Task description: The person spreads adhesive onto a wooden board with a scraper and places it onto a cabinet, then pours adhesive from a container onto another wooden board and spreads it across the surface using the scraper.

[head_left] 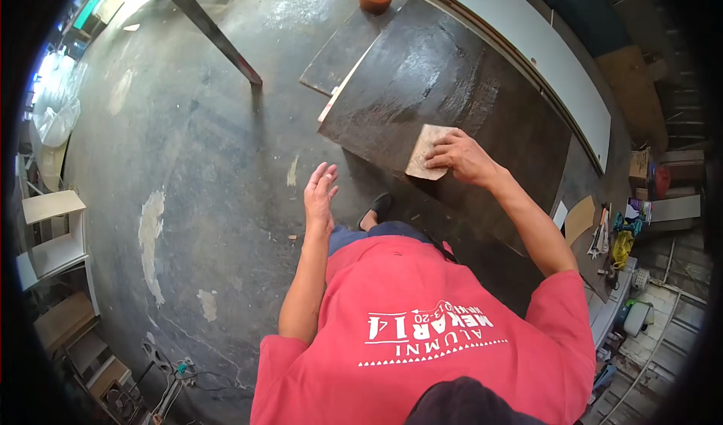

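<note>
Tan pad [423,154] at near edge of dark board [452,86], pinched in fingers of my right hand [465,158]. Glossy streaks across board's top. My left hand [319,201] raised beside waist, fingers loose, released. Farther out: container [376,0] of orange-brown liquid, long white panel [538,41].

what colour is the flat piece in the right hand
Pale tan; the flat piece shows best in the head view.
</note>
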Demonstrator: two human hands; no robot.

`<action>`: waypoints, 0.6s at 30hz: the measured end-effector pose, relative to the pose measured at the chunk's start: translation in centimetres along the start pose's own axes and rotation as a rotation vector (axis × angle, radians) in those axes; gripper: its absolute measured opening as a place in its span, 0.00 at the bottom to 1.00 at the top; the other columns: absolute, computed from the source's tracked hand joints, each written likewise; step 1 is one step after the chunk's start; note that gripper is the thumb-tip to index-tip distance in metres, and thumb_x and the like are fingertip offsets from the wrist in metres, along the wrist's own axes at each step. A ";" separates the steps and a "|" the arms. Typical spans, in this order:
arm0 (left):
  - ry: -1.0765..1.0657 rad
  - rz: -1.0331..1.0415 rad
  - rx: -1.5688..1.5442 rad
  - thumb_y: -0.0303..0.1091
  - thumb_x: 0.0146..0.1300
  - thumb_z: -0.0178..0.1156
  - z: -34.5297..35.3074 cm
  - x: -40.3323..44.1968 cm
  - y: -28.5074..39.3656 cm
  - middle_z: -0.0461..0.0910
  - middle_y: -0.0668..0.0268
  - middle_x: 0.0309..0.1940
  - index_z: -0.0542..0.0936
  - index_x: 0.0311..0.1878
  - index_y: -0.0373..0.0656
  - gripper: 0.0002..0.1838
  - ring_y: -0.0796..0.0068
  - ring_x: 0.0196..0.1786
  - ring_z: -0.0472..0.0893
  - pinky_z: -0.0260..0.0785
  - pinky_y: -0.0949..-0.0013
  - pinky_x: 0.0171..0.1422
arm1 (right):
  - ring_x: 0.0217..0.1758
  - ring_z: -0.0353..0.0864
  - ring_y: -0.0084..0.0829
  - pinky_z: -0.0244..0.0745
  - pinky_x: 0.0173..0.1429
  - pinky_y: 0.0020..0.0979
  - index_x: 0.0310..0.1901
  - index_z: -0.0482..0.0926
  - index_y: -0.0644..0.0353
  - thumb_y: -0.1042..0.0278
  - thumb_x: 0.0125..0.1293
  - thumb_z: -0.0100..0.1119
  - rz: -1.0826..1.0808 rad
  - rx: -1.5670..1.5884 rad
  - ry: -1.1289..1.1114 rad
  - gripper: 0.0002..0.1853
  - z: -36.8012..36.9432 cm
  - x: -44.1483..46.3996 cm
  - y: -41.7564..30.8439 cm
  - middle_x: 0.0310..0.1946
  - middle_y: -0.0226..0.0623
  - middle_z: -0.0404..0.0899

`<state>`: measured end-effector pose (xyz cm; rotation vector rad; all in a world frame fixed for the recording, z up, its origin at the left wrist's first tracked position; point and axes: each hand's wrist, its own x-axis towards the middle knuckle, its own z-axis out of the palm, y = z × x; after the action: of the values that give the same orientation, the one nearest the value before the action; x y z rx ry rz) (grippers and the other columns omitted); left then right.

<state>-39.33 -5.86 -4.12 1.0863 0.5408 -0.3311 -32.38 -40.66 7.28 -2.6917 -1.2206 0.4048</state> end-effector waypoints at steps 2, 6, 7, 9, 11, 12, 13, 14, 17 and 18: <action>0.011 0.048 0.015 0.41 0.73 0.56 1.2 0.3 0.1 0.74 0.54 0.71 0.61 0.78 0.36 0.35 0.61 0.75 0.70 0.57 0.52 0.78 | 0.56 0.83 0.34 0.71 0.63 0.38 0.49 0.88 0.44 0.82 0.46 0.63 0.129 0.057 0.021 0.27 -2.2 -1.1 0.4 0.49 0.25 0.88; 0.096 0.097 0.094 0.43 0.71 0.59 2.9 0.6 1.0 0.68 0.52 0.75 0.58 0.80 0.34 0.40 0.60 0.77 0.66 0.55 0.52 0.79 | 0.51 0.86 0.43 0.79 0.56 0.42 0.52 0.87 0.47 0.84 0.52 0.57 0.399 0.028 0.435 0.27 -4.4 0.2 6.9 0.48 0.34 0.88; 0.142 0.096 0.119 0.44 0.70 0.60 4.0 1.4 2.0 0.67 0.52 0.76 0.56 0.80 0.33 0.42 0.59 0.78 0.65 0.54 0.52 0.79 | 0.50 0.86 0.47 0.80 0.55 0.43 0.53 0.87 0.48 0.84 0.55 0.55 0.499 0.008 0.532 0.26 -4.9 1.1 10.2 0.49 0.37 0.88; 0.123 0.095 0.129 0.45 0.69 0.62 4.2 1.9 2.9 0.65 0.50 0.77 0.55 0.80 0.31 0.45 0.58 0.79 0.63 0.53 0.51 0.80 | 0.53 0.86 0.47 0.80 0.59 0.44 0.55 0.86 0.49 0.83 0.60 0.51 0.579 0.045 0.542 0.25 -5.5 3.1 14.4 0.52 0.39 0.86; 0.119 0.041 0.120 0.45 0.69 0.62 4.1 2.8 3.3 0.65 0.50 0.76 0.54 0.80 0.30 0.46 0.57 0.80 0.62 0.53 0.50 0.80 | 0.53 0.85 0.50 0.79 0.60 0.46 0.57 0.86 0.47 0.82 0.62 0.51 0.634 -0.003 0.669 0.25 -5.8 5.4 18.5 0.51 0.41 0.86; 0.117 0.021 0.143 0.45 0.69 0.62 4.2 3.0 3.6 0.66 0.50 0.75 0.53 0.80 0.30 0.46 0.56 0.80 0.62 0.53 0.50 0.80 | 0.53 0.85 0.50 0.79 0.60 0.46 0.57 0.86 0.47 0.82 0.62 0.51 0.643 0.003 0.675 0.25 -6.1 6.6 20.3 0.51 0.41 0.86; 0.115 0.017 0.154 0.45 0.69 0.62 4.3 3.0 3.7 0.66 0.50 0.75 0.53 0.80 0.30 0.46 0.56 0.80 0.62 0.53 0.50 0.80 | 0.52 0.86 0.50 0.80 0.60 0.47 0.57 0.86 0.47 0.80 0.62 0.52 0.715 -0.038 0.650 0.25 -6.3 7.8 21.9 0.51 0.42 0.87; 0.114 -0.034 0.160 0.45 0.69 0.62 4.5 3.0 3.8 0.66 0.50 0.75 0.53 0.80 0.30 0.46 0.56 0.80 0.62 0.53 0.50 0.79 | 0.52 0.86 0.50 0.80 0.59 0.47 0.57 0.86 0.47 0.79 0.62 0.52 0.787 -0.083 0.621 0.24 -6.6 8.8 23.4 0.50 0.43 0.87; 0.105 -0.136 0.172 0.45 0.69 0.61 5.4 2.4 4.8 0.67 0.52 0.75 0.53 0.80 0.31 0.45 0.57 0.79 0.64 0.54 0.51 0.79 | 0.52 0.86 0.50 0.80 0.60 0.47 0.57 0.85 0.46 0.75 0.62 0.53 0.979 -0.116 0.604 0.23 -8.0 10.2 27.7 0.49 0.46 0.87; 0.042 -0.190 0.210 0.45 0.70 0.61 5.7 2.1 5.3 0.67 0.53 0.74 0.54 0.80 0.32 0.44 0.58 0.79 0.64 0.55 0.51 0.78 | 0.52 0.87 0.52 0.80 0.59 0.48 0.55 0.87 0.47 0.72 0.61 0.53 1.043 -0.098 0.612 0.21 -8.1 10.3 28.7 0.48 0.48 0.87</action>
<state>-33.49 -8.65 0.66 1.2490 0.6601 -0.5416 -2.94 -51.96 5.88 -2.9446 0.3664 -0.3828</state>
